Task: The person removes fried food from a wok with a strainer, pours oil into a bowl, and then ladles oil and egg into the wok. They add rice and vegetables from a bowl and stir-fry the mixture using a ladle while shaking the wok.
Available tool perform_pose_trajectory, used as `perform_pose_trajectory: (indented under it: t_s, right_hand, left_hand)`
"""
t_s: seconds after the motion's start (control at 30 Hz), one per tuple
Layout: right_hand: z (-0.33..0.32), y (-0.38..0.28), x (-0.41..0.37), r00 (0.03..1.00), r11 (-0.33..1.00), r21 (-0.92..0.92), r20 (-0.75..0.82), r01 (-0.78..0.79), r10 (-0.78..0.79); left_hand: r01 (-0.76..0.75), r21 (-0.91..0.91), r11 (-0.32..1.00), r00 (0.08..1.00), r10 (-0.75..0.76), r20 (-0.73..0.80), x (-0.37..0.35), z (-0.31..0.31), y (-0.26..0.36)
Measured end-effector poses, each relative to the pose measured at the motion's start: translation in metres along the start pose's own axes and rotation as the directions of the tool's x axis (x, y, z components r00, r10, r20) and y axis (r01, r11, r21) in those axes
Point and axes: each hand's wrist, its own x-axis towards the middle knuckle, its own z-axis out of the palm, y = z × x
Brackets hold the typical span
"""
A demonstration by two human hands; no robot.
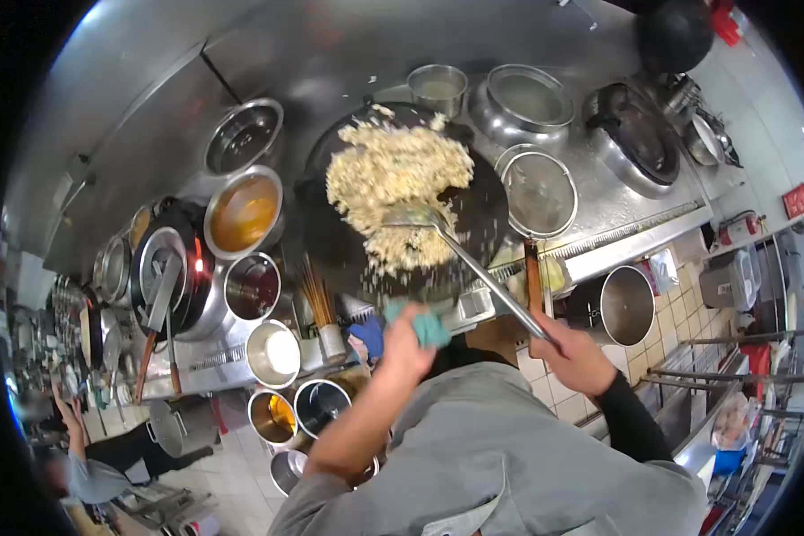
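A large dark wok (324, 246) sits on the range in front of me. Fried rice (402, 170) fills its middle, and loose grains are scattered and blurred near the close rim. My right hand (579, 355) is wrapped round the handle of a long metal ladle (482, 279), whose head lies in the rice. At the near edge of the wok, my left hand (407, 347) is closed on a teal cloth (431, 328). Whether a wok handle lies under the cloth is hidden.
Right of the wok are a round strainer (538, 192) and a lidded steel pot (527, 98). Bowls stand on the left, one with orange liquid (244, 213), near a holder of bamboo sticks (317, 299). A deep pot (627, 308) stands lower right. Another person (98, 478) works far left.
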Motion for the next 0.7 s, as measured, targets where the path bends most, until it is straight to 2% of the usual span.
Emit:
perform_pose_trajectory:
  t_s: [0.07, 0.17, 0.2, 0.23, 0.27, 0.3, 0.33, 0.4, 0.47, 0.53, 0.57, 0.63, 0.67, 0.7]
  right_hand:
    - [0.011, 0.010, 0.002, 0.999, 0.997, -0.061, -0.002, 0.054, -0.054]
    - [0.065, 0.049, 0.082, 0.989, 0.986, -0.155, -0.125, 0.056, -0.076]
    - [0.081, 0.060, 0.103, 0.968, 0.982, -0.152, -0.207, 0.111, -0.142]
    - [0.077, 0.049, 0.102, 0.974, 0.993, -0.050, -0.194, 0.110, -0.118]
    - [0.063, 0.030, 0.101, 0.976, 0.992, 0.050, -0.190, 0.116, -0.105]
    - [0.043, 0.016, 0.085, 0.985, 0.970, 0.209, -0.142, 0.122, -0.093]
    - [0.019, -0.002, 0.067, 0.991, 0.925, 0.360, -0.092, 0.121, -0.094]
    - [-0.035, -0.064, 0.028, 0.991, 0.732, 0.670, 0.053, -0.125, 0.121]
    - [-0.055, -0.090, 0.019, 0.989, 0.758, 0.642, -0.144, 0.120, -0.034]
    - [-0.066, -0.119, 0.023, 0.962, 0.645, 0.733, -0.272, 0.217, -0.015]
    - [-0.070, -0.127, 0.028, 0.953, 0.582, 0.763, -0.291, 0.281, -0.079]
    - [-0.069, -0.134, 0.044, 0.954, 0.337, 0.903, -0.200, 0.268, -0.225]
    - [-0.068, -0.135, 0.051, 0.940, 0.205, 0.951, -0.163, 0.231, -0.301]
    - [-0.061, -0.124, 0.061, 0.916, 0.083, 0.988, -0.088, 0.131, -0.392]
  left_hand:
    - [0.020, 0.057, 0.998, 1.000, -0.019, -0.020, 0.076, 0.022, 0.030]
    - [-0.130, 0.155, 0.979, 0.991, 0.128, 0.023, 0.107, -0.005, 0.007]
    - [-0.109, 0.149, 0.983, 0.994, 0.112, -0.012, 0.111, -0.030, -0.007]
    - [-0.098, 0.139, 0.985, 0.994, 0.104, -0.039, 0.104, -0.055, -0.022]
    - [-0.085, 0.072, 0.994, 0.988, 0.094, -0.124, 0.035, -0.017, -0.022]
    - [-0.087, 0.124, 0.988, 0.996, 0.084, 0.027, 0.045, -0.068, -0.039]
    - [-0.044, 0.061, 0.997, 0.996, 0.048, -0.073, 0.000, -0.026, -0.030]
    - [-0.090, 0.091, 0.992, 0.986, 0.102, -0.132, -0.020, 0.014, -0.019]
    - [0.007, 0.076, 0.997, 0.989, 0.004, -0.148, 0.019, 0.029, 0.003]
    - [-0.013, 0.060, 0.998, 0.995, 0.019, -0.102, 0.067, 0.036, 0.017]
    - [-0.020, 0.033, 0.999, 0.998, 0.023, -0.063, 0.084, 0.034, 0.019]
    - [-0.035, -0.024, 0.999, 0.999, 0.035, 0.014, 0.112, 0.028, 0.022]
    - [-0.059, 0.010, 0.998, 0.998, 0.058, 0.032, 0.123, 0.022, 0.022]
    - [-0.081, 0.046, 0.996, 0.996, 0.079, 0.049, 0.132, 0.015, 0.022]
